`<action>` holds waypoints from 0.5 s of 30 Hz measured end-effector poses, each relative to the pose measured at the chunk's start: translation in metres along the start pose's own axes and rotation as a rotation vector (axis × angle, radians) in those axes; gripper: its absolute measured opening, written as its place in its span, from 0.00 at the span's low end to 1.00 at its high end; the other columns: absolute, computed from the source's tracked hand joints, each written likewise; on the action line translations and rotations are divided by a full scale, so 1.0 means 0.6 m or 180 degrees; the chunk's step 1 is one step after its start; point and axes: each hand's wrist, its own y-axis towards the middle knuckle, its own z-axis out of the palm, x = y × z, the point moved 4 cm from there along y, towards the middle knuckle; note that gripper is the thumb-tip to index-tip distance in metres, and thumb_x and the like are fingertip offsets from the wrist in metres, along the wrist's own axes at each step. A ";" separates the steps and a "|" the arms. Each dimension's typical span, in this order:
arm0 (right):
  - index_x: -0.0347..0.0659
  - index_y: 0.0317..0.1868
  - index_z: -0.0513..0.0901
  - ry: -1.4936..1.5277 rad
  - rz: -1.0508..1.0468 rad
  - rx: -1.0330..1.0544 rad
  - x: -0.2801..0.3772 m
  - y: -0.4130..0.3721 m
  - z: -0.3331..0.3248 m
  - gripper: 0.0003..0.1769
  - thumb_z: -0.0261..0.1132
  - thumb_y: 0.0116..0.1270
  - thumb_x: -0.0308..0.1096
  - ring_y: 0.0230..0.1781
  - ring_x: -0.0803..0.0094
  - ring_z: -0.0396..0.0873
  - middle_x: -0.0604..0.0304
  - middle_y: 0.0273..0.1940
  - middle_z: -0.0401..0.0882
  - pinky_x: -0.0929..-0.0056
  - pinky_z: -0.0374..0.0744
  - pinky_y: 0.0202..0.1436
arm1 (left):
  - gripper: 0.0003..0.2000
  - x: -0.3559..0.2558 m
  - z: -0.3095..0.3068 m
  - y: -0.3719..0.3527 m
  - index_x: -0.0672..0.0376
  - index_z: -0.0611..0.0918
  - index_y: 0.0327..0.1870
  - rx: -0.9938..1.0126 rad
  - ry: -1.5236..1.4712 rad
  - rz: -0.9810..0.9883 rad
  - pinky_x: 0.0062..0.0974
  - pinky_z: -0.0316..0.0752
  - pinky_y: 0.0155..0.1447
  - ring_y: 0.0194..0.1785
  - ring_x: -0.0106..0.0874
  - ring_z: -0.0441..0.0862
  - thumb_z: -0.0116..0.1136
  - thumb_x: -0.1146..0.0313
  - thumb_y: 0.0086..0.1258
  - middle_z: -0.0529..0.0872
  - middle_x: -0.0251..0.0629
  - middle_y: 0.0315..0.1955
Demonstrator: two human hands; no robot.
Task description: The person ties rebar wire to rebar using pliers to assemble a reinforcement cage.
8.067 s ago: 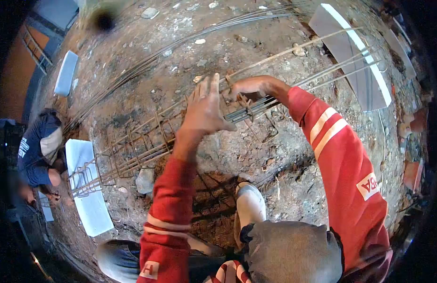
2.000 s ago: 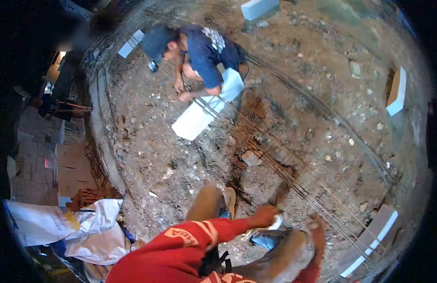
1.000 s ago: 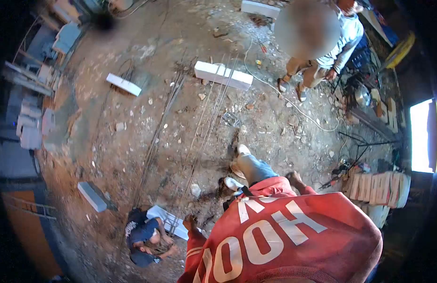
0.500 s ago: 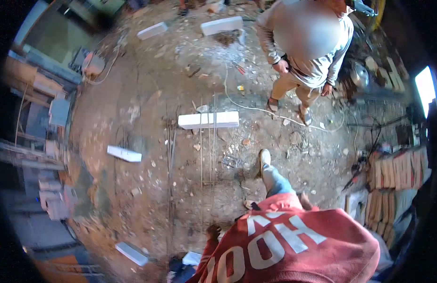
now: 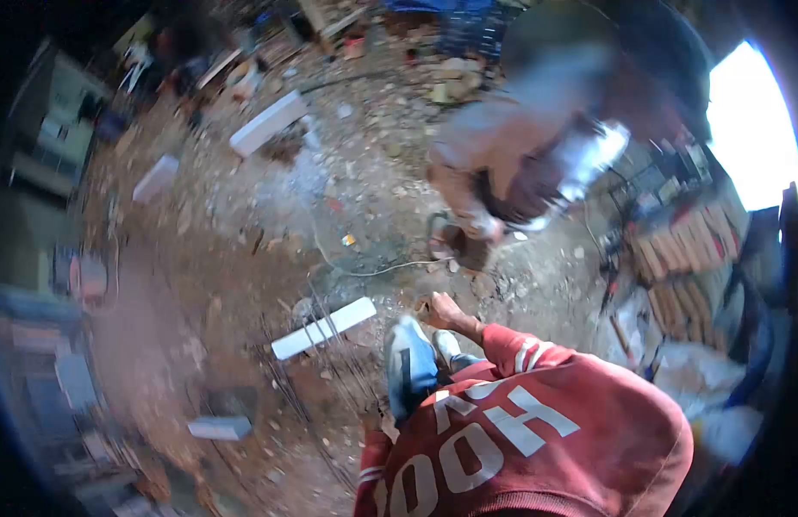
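My right hand (image 5: 445, 312) reaches forward from a red sleeve, fingers curled together over the dirt floor (image 5: 382, 220), beside my shoes. Whatever it may hold is too small to make out. Low on my left side, my left hand (image 5: 380, 422) is dark and blurred near thin metal rods (image 5: 287, 383), its fingers unclear. The rods cross by a white block (image 5: 326, 328) lying on the ground ahead. A co-worker (image 5: 524, 164), smeared by motion, bends down in front of me, one hand low near the ground.
More white blocks lie at the upper left (image 5: 268, 123), farther left (image 5: 155, 178) and lower left (image 5: 220, 428). A pale cable (image 5: 386, 270) runs across the dirt. Stacked sacks (image 5: 688, 250) stand at the right. Rubble covers the ground.
The view has turned, and the scene sits lower and tilted. The co-worker went from upright to bent over. My right hand has come forward into clear view, and my feet have shifted.
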 end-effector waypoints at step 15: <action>0.37 0.40 0.78 0.1267 0.0733 0.0713 -0.230 0.590 -0.110 0.06 0.62 0.64 0.29 0.23 0.65 0.81 0.54 0.28 0.82 0.67 0.80 0.27 | 0.09 -0.179 0.052 0.356 0.54 0.86 0.39 0.0102 0.2836 0.0580 0.38 0.79 0.46 0.42 0.38 0.86 0.57 0.63 0.65 0.87 0.45 0.35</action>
